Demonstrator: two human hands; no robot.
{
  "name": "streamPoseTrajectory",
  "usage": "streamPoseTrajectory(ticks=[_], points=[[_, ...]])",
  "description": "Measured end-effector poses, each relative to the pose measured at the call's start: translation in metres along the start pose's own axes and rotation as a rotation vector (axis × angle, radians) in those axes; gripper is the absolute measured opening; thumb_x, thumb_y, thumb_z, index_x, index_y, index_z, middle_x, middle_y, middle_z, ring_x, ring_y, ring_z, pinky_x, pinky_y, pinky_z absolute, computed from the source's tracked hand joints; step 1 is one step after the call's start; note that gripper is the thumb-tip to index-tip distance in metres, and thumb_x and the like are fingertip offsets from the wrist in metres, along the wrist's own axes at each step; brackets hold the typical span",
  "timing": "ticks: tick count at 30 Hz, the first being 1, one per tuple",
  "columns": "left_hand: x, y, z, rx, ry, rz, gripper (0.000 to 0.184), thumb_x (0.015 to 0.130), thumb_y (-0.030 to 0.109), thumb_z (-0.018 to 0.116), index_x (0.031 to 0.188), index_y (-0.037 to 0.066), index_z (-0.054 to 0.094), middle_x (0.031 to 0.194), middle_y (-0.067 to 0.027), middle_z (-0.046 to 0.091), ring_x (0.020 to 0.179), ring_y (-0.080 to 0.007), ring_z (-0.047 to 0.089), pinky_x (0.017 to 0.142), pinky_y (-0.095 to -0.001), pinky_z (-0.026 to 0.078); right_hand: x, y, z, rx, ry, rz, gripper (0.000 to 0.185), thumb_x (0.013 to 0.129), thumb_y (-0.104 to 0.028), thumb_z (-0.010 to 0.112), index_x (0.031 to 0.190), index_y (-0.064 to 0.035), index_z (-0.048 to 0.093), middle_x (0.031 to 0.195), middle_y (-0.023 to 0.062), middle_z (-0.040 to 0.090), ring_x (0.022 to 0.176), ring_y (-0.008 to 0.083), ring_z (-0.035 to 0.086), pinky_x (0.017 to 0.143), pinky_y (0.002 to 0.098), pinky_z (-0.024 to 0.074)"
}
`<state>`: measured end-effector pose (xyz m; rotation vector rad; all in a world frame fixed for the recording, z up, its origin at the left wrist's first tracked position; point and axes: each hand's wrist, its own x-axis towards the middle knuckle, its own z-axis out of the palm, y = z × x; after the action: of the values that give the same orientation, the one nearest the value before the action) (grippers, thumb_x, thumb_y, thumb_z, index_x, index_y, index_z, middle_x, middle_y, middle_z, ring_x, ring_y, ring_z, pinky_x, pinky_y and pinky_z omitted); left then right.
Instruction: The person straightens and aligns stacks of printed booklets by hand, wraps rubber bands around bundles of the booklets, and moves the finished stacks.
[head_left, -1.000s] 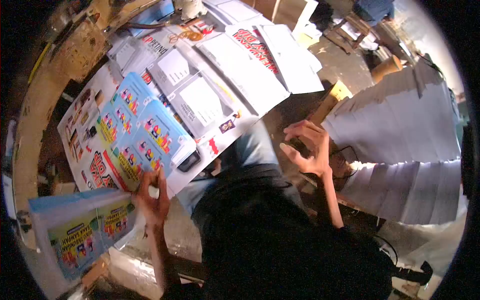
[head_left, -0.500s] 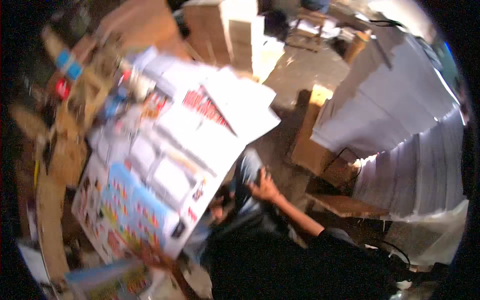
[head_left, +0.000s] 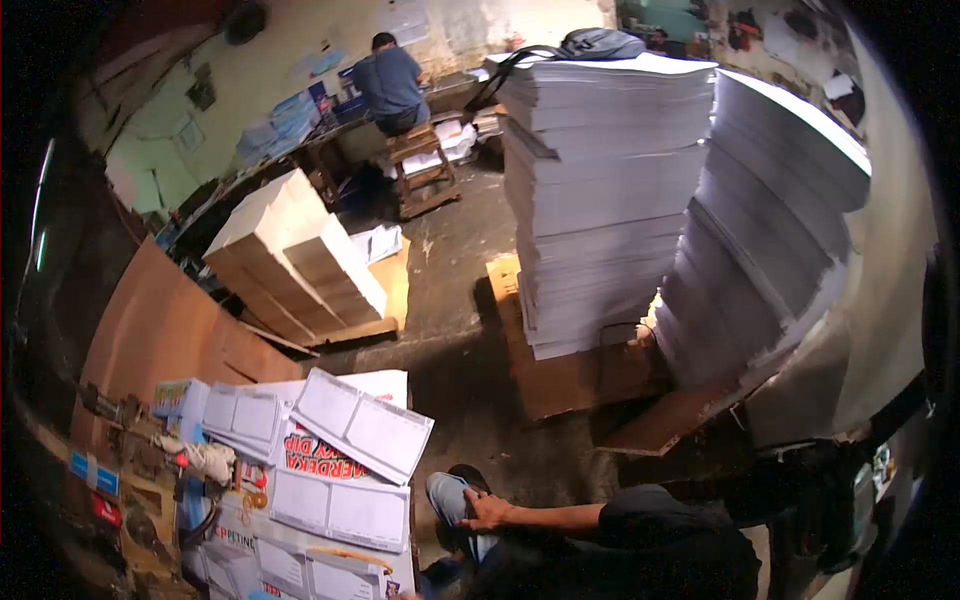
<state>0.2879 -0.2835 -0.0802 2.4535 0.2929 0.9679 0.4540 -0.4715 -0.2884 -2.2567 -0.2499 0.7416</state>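
My right hand (head_left: 487, 511) rests on my raised knee (head_left: 447, 498), its fingers spread and holding nothing. To its left, printed sheets with white panels (head_left: 340, 508) lie on the work surface. Another such sheet (head_left: 365, 425) lies tilted across a white sheet with red lettering (head_left: 325, 457). A smaller pair of panels (head_left: 243, 413) is further left. My left hand is outside the view.
Tall paper stacks (head_left: 615, 190) stand on a wooden pallet (head_left: 560, 385) at the right, a dark bag (head_left: 603, 43) on top. Wrapped blocks (head_left: 290, 265) stand at the left. A person (head_left: 388, 82) sits on a stool (head_left: 425, 170) at the back. Machine parts (head_left: 140, 500) flank the sheets.
The view has swung up and right, showing the room and the seated person. My right hand has come down from the air onto my knee. My left hand and the blue printed sheets have left view.
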Motion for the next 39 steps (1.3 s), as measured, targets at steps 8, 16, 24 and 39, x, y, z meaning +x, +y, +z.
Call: streamPoseTrajectory(ticks=[8,16,24,39], points=[[0.064,0.149,0.072,-0.538,-0.703,0.313,0.016,0.088,0.013,0.07,0.081,0.0,0.064,0.07,-0.0107,0.064,0.061,-0.0193,0.06,0.06,-0.0321,0.047,-0.026,0.012,-0.078,-0.026,0.12,-0.008,0.048,0.071,-0.05,0.077,0.08,-0.0028,0.07,0.093,0.0201,0.07,0.089,0.0375,0.069,0.073,0.0489,0.0562],[0.075,0.155,0.08,-0.684,-0.921,0.321,0.014,0.089,0.012,0.069,0.085,0.001,0.062,0.071,-0.0038,0.061,0.066,-0.0115,0.056,0.065,-0.0263,0.045,-0.226,-0.032,-0.162,0.414,1.406,-0.171,0.033,0.089,-0.022,0.071,0.066,-0.0004,0.059,0.057,0.0166,0.056,0.046,0.025,0.051,0.047,0.0371,0.0416],[0.098,0.184,0.082,-0.774,-0.982,0.347,0.014,0.092,0.012,0.068,0.084,0.003,0.06,0.073,0.0006,0.055,0.068,-0.0078,0.049,0.063,-0.0237,0.04,-0.384,-0.08,-0.231,0.207,2.461,0.085,0.029,0.1,-0.019,0.051,0.117,0.0032,0.057,0.09,0.0105,0.064,0.075,0.0151,0.06,0.066,0.0275,0.0487],[0.115,0.168,0.071,-0.76,-0.872,0.343,0.016,0.09,0.013,0.07,0.08,0.004,0.06,0.068,0.0007,0.055,0.063,-0.0076,0.049,0.059,-0.0237,0.038,-0.412,-0.048,-0.249,1.099,1.732,-1.844,0.034,0.102,-0.034,0.054,0.108,-0.001,0.058,0.096,0.0037,0.059,0.071,0.0063,0.055,0.055,0.0168,0.0459]])
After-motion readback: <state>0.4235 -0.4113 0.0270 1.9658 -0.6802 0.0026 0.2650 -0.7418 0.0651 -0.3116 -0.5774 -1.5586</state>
